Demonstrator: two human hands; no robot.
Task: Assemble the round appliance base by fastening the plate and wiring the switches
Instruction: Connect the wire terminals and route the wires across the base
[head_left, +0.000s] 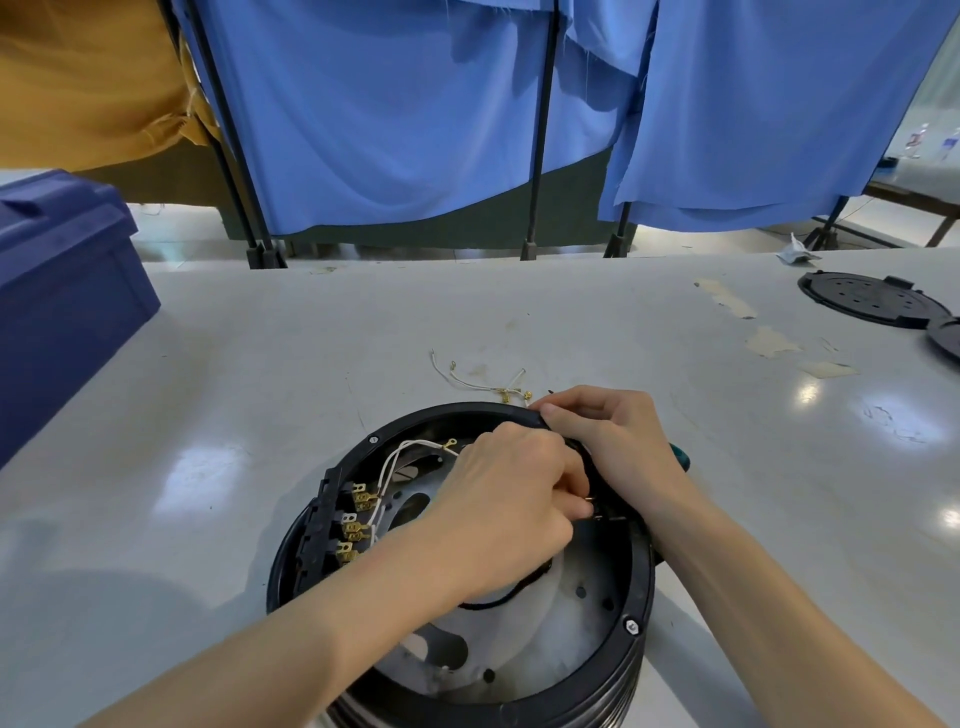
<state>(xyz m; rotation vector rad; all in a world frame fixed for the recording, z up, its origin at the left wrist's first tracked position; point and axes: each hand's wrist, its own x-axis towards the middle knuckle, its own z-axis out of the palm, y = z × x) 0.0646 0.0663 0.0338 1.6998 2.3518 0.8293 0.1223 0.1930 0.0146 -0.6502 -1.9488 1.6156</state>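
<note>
The round black appliance base (631, 631) stands open side up near the table's front edge. A grey metal plate (550, 639) with holes lies inside it. Switches with brass terminals (356, 519) line its left inner wall, and white wires (410, 447) run from them. My left hand (511, 499) reaches into the base with fingers curled, pinching a small terminal or wire end near the right inner wall. My right hand (608, 426) grips the far right rim of the base, fingers curled over it. A black wire (506, 595) loops below my left hand.
Loose white wires with brass terminals (488, 384) lie on the table just behind the base. A green-handled tool (680, 454) peeks out under my right wrist. A blue bin (62, 291) sits at left, black round covers (867, 301) at far right. Blue curtains hang behind.
</note>
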